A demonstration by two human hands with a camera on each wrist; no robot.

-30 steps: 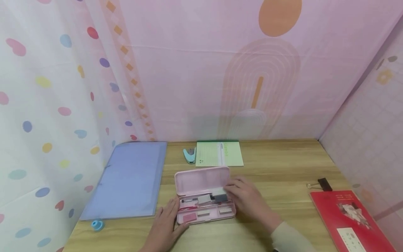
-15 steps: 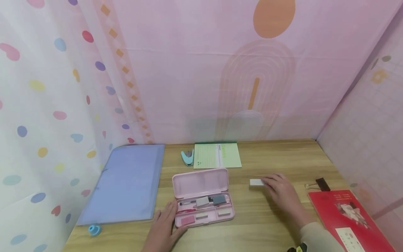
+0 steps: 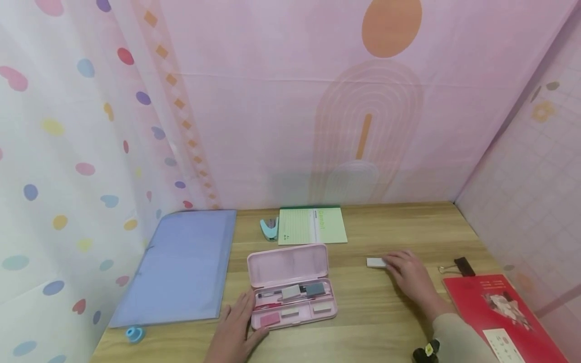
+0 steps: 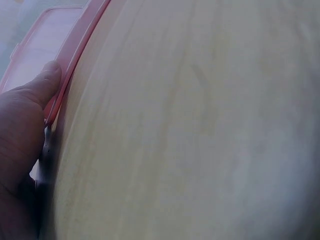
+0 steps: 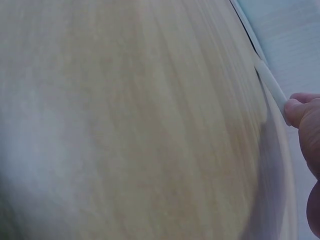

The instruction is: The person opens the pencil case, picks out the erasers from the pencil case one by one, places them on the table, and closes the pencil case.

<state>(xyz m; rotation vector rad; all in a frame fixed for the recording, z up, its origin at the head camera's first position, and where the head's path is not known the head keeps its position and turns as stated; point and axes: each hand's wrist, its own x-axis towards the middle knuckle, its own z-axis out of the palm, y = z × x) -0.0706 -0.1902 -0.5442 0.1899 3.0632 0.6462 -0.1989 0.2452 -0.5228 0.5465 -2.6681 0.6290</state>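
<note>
On the wooden worktop (image 3: 390, 227), right hand (image 3: 410, 275) with fingertips pinching a white eraser (image 3: 375, 262) lying right of the open pink pencil case (image 3: 290, 285), left hand (image 3: 236, 327) resting flat, fingers relaxed, against the case's near-left corner.

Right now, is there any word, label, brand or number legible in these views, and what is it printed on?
Green notebook: green print runs along its cover, too blurred to read for certain.
Red book: a white label with small marks, too small to read.
Pink pencil case and white eraser: no readable text.
Wrist views: none.
</note>
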